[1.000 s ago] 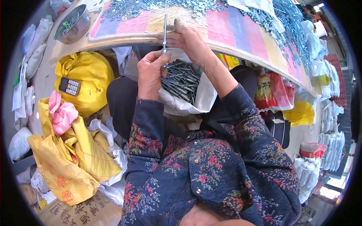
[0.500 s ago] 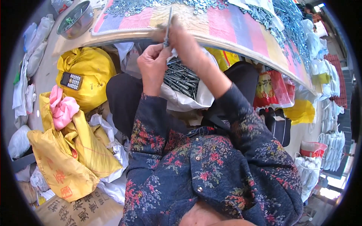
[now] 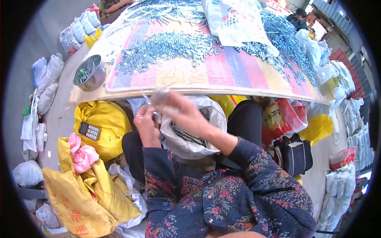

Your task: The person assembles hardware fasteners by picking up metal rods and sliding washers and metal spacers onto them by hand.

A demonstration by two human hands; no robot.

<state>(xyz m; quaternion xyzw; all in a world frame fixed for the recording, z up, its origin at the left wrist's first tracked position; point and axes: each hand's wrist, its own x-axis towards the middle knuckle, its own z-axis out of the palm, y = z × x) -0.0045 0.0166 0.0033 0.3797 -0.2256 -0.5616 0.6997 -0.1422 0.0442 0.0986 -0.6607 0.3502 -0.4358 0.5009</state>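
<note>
My left hand (image 3: 147, 126) is closed, its fingers pinched around a long thin metal bolt (image 3: 145, 96) that points up toward the table edge. My right hand (image 3: 178, 109) is beside it at the bolt, smeared by motion, so its fingers cannot be read. Below both hands, between my knees, a white sack (image 3: 219, 115) stands with its mouth wide, holding many dark metal bolts (image 3: 184, 136). On the table ahead, a broad heap of small washers and nuts (image 3: 168, 47) lies on a striped cloth (image 3: 176, 73).
Long bolts (image 3: 278, 39) pile up at the table's right, beside a white printed bag (image 3: 236, 23). A metal bowl (image 3: 95, 77) sits at the left corner. Yellow sacks (image 3: 105, 123) bearing a keypad phone (image 3: 89, 131) are on my left; a red bag (image 3: 278, 119) is on my right.
The view has tilted up, showing more of the tabletop. Both hands have stayed together at the bolt, with the right hand still in quick motion.
</note>
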